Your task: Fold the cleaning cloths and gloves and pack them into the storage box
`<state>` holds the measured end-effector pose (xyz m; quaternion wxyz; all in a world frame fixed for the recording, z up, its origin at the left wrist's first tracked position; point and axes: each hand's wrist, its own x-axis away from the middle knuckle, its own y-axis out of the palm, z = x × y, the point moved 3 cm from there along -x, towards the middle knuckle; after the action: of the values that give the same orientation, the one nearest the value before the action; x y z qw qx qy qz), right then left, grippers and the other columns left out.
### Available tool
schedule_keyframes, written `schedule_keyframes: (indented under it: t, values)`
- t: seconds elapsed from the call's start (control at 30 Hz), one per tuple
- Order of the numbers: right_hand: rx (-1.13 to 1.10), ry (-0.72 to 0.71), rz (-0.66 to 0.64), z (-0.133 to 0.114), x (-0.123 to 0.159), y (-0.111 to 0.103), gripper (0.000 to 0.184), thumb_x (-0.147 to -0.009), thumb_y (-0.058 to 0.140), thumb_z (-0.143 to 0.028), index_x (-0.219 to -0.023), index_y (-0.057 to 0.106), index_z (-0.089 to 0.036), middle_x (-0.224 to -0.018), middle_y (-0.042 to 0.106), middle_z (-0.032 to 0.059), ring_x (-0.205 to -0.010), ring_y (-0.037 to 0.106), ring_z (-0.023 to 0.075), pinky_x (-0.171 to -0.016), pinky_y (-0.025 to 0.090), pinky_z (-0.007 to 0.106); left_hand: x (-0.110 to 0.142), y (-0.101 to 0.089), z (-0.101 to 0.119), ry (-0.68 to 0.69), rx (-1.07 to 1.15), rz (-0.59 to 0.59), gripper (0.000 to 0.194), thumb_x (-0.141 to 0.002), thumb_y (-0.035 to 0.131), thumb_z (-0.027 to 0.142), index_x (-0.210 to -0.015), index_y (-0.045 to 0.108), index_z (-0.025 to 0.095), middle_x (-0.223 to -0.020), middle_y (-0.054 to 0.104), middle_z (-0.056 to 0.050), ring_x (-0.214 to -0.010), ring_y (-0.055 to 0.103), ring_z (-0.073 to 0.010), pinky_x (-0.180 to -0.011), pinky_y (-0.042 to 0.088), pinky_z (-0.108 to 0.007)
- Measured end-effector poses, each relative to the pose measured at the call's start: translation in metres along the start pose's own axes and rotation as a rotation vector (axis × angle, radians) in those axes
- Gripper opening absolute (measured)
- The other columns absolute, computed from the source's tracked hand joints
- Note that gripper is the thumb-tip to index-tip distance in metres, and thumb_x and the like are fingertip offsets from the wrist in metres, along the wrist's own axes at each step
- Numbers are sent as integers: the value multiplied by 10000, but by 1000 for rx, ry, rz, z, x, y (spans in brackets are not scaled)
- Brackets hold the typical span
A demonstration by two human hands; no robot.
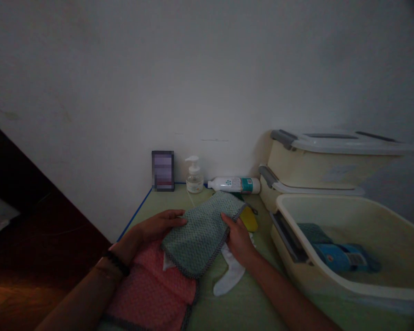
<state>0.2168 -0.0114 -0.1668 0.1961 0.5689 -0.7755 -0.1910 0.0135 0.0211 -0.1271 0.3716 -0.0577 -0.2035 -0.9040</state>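
A green cleaning cloth (202, 232) with a dark stitched edge is held up at a slant between my two hands. My left hand (162, 225) is closed on its left edge, and the rest of those fingers are hidden. My right hand (239, 236) pinches the right edge, thumb on top and fingers underneath. Below the green cloth, a pink cloth (158, 289) with a dark border lies spread on the table. A white piece of fabric (229, 276), its kind unclear, lies under my right hand. Behind that hand is a partly covered yellow item (250, 219).
An open cream bin (331, 202) on the right holds a blue package (345, 257) and a folded green cloth (313, 233). Behind it are stacked lidded bins (331, 165). Along the wall are a pump bottle (194, 179), a white bottle (234, 185) on its side and a dark-framed screen (163, 171).
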Motion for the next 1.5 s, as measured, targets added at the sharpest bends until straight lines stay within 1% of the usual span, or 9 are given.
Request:
schedule_keyframes:
  t: [0.2,0.4,0.6,0.73,0.83,1.07,1.23,1.37,1.5]
  values:
    - [66,34,13,-10,4,5,265,-628,697,-357,-851,670,-217,-924,748,26,-916,679,241,-841,509,394,5,4,7,3,-24,-32,267,-738,737,308,-962,720,163,-946,746,-53,-846,675,-162,-859,464,-269]
    - [266,-121,-57,-55,21,27,253,-712,674,-412,-845,696,-198,-917,736,40,-949,639,237,-896,446,357,13,2,18,18,-92,-93,277,-738,728,408,-790,748,137,-788,754,-52,-741,670,-167,-766,476,-270]
    - [418,-262,-265,-111,22,68,219,-787,621,-375,-895,713,-208,-930,726,6,-930,625,202,-892,435,320,7,6,56,113,-220,-70,475,-711,754,415,-1126,656,207,-1138,682,-79,-1016,616,-214,-871,446,-312]
    - [474,-246,-438,-129,20,85,240,-813,598,-358,-923,720,-184,-885,731,19,-904,638,208,-821,476,327,-1,18,90,343,-275,9,538,-732,719,460,-1185,600,194,-1154,659,-115,-981,630,-239,-850,467,-355]
    - [528,-279,-493,-133,23,88,260,-838,572,-351,-967,707,-170,-902,724,28,-889,636,205,-801,483,327,-1,30,110,554,-319,135,486,-716,741,423,-1109,623,162,-1085,687,-100,-949,640,-237,-807,490,-328]
    - [577,-303,-486,-133,28,86,280,-852,565,-369,-1039,667,-186,-1025,711,42,-934,642,206,-833,485,332,9,47,123,628,-443,305,299,-735,737,284,-980,644,139,-955,727,-61,-903,660,-219,-797,523,-318]
    - [579,-265,-577,-142,34,87,294,-808,627,-332,-1058,661,-180,-1027,714,46,-946,653,210,-813,509,327,16,53,125,731,-372,306,269,-741,737,242,-979,638,167,-892,726,-25,-847,671,-183,-760,544,-281]
    - [675,-318,-495,-153,35,80,237,-829,604,-348,-963,692,-173,-941,725,42,-896,660,215,-777,517,340,19,60,125,772,-368,304,241,-759,721,252,-970,642,165,-907,723,-32,-842,668,-179,-758,543,-272]
    - [583,-296,-506,-159,37,78,248,-854,586,-363,-1039,669,-221,-913,724,9,-834,667,182,-708,532,298,20,68,124,798,-369,251,172,-775,705,252,-913,645,167,-893,721,-27,-772,658,-146,-745,538,-256]
